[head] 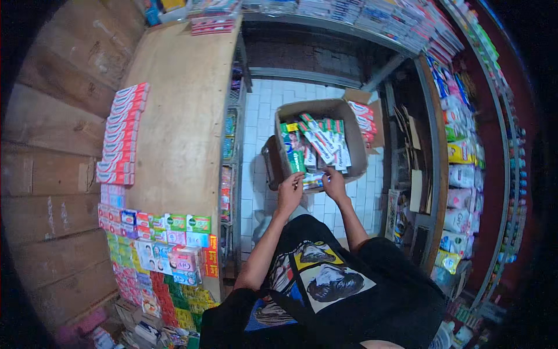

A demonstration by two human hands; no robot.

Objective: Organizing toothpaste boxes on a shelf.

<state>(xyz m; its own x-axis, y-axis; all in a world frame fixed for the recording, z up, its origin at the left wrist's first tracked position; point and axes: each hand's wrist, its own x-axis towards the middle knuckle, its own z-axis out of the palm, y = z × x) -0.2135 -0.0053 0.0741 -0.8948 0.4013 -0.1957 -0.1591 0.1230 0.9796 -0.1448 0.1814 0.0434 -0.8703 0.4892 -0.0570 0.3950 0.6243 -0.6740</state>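
Observation:
An open cardboard carton (pixel 358 144) stands before me, holding several white, green and red toothpaste boxes (pixel 320 141). My left hand (pixel 289 193) is at the carton's near left corner. Its fingertips meet the lower end of a green packet (pixel 297 162), but whether they grip it is unclear. At the near wall, my right hand (pixel 335 184) reaches over the rim with bent fingers. Between both hands lie white and blue packs (pixel 313 180) inside the carton. Any small item between the right fingers is too blurred to make out.
On the left, a wooden counter (pixel 178 109) bears a row of red-and-white boxes (pixel 124 131) and stacked soap packs (pixel 174 257). Another opened carton (pixel 377 120) with red-and-white boxes sits beyond. Shelves of packaged goods (pixel 462 196) line the right. White tiles (pixel 257 131) cover the floor.

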